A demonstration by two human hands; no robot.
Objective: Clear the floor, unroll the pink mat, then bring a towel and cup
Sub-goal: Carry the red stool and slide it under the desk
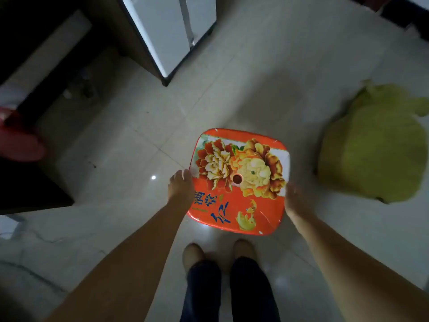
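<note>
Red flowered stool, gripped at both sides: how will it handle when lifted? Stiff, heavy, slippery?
The stool probably stays stiff: its square seat holds its shape between the left hand and right hand. Likely light for its size, since it looks like moulded plastic. The glossy top may be a bit slippery, so gripping the rim seems sensible.

We note the red flower-printed plastic stool (240, 180) at centre; green cloth heap (373, 147) at 3 o'clock; white metal cabinet (171, 31) at 11; red plastic object (18, 140) at 9.
</note>
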